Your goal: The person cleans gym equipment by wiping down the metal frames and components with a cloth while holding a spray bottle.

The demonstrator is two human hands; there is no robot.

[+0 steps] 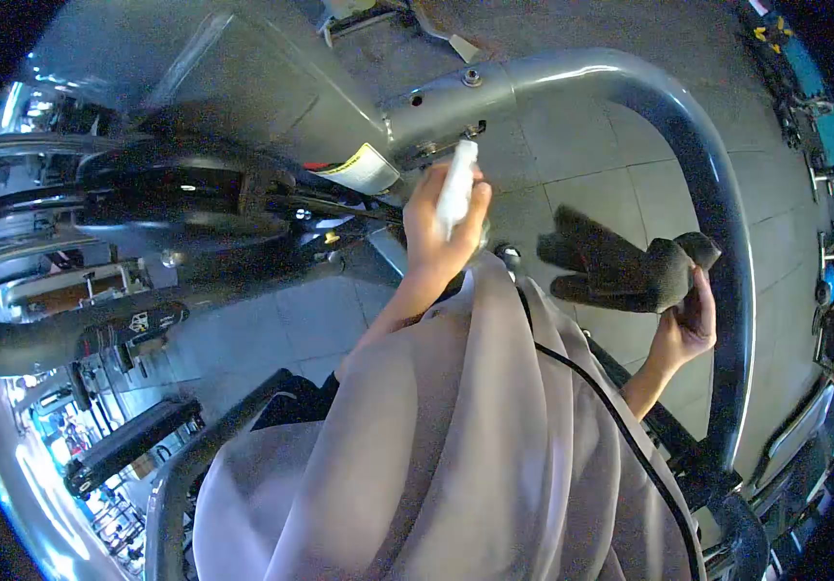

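Note:
My left hand is closed around a slim white bottle, which points up towards the grey metal frame. Its lower end is hidden in my palm. A bolt sits in the frame above the bottle's tip. Out to the right, my right hand pinches a dark grey cloth between thumb and fingers. The cloth hangs folded and bunched towards the left, beside the curved part of the tube.
A thick grey tube of a gym machine curves round from top to right. Black round machine parts and a label are on the left. A black cable runs over my light grey clothing. Tiled floor lies below; more equipment lines the right.

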